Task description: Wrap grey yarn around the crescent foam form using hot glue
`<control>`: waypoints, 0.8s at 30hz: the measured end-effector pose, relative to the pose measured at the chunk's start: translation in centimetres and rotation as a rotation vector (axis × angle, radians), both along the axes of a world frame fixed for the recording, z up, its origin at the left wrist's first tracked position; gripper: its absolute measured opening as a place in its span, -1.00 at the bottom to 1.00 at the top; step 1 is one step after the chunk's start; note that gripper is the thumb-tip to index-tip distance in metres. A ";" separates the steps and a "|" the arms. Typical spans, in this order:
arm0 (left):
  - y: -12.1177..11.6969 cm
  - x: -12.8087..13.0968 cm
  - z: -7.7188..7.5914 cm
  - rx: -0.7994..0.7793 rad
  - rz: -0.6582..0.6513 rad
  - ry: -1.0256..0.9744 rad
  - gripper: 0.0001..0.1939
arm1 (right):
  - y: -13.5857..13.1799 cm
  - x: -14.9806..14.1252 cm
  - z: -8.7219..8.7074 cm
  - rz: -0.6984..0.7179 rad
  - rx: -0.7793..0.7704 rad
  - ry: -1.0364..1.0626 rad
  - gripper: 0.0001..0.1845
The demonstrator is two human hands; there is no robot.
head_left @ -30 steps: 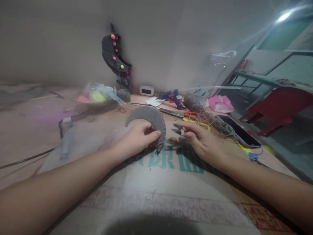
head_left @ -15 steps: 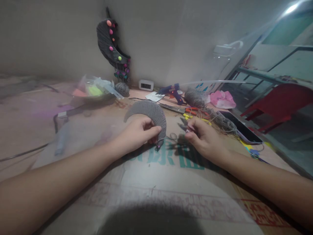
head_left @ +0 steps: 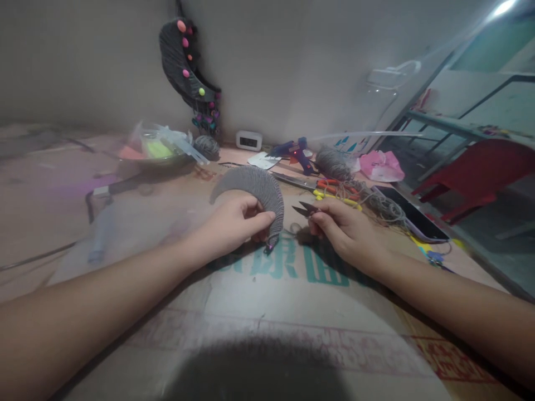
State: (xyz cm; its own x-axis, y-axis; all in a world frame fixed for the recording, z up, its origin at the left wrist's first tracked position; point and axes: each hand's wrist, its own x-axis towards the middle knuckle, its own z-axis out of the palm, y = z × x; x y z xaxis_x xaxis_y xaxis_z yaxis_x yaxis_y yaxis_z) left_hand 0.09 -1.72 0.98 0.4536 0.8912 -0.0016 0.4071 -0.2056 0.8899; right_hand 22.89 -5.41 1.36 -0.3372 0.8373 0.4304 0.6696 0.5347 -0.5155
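Note:
A grey crescent wrapped in yarn (head_left: 267, 189) stands tilted above the cardboard, its lower tip pointing down toward me. My left hand (head_left: 238, 223) pinches its inner curve between thumb and fingers. To the right, my right hand (head_left: 340, 225) is closed round small dark thread snips (head_left: 304, 209); the two pointed blades stick out toward the crescent, slightly apart. Their handle is hidden in the fingers. A small loop of grey yarn (head_left: 295, 228) lies on the cardboard between both hands.
Behind are scissors with orange handles (head_left: 334, 186), a blue glue gun (head_left: 295, 153), grey yarn (head_left: 334, 161) and a white clock (head_left: 249, 141). A phone (head_left: 412, 214) lies right, a bowl (head_left: 154, 159) left. A decorated dark crescent (head_left: 179, 67) hangs on the wall. Printed cardboard (head_left: 267, 312) covers the front.
My right hand has turned and moved slightly left, so the snips' blades now point clearly at the crescent. My left hand keeps its hold. The view has shifted a little.

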 end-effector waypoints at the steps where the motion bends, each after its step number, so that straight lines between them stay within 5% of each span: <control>1: 0.0 0.0 0.0 0.003 -0.002 -0.003 -0.67 | 0.0 0.1 0.0 0.002 0.014 -0.004 -0.74; 8: 0.1 0.0 0.0 0.022 -0.020 0.004 -0.68 | 0.0 0.2 0.1 0.049 0.207 -0.199 -0.57; 24: -0.2 0.0 0.9 0.016 -0.054 0.038 -0.67 | 1.1 0.7 -0.3 0.090 0.477 -0.457 -0.66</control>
